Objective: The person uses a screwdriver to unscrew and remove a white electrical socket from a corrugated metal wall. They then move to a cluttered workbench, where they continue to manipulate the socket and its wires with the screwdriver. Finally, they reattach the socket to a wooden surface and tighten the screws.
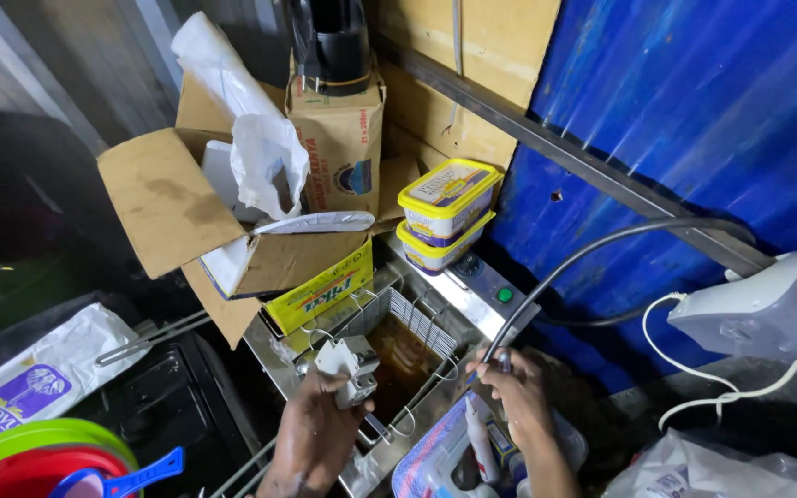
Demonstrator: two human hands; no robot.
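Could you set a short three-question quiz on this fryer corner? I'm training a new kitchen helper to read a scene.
1. True or false: the left hand holds a white plug.
2. What does the right hand grip? A) a blue scoop B) the grey cable C) a yellow tub
3. Fill in: two yellow-lidded tubs are stacked on the fryer, beside a green ____.

Key
1. True: it is held over the wire basket.
2. B, at the cable's lower end.
3. Button.
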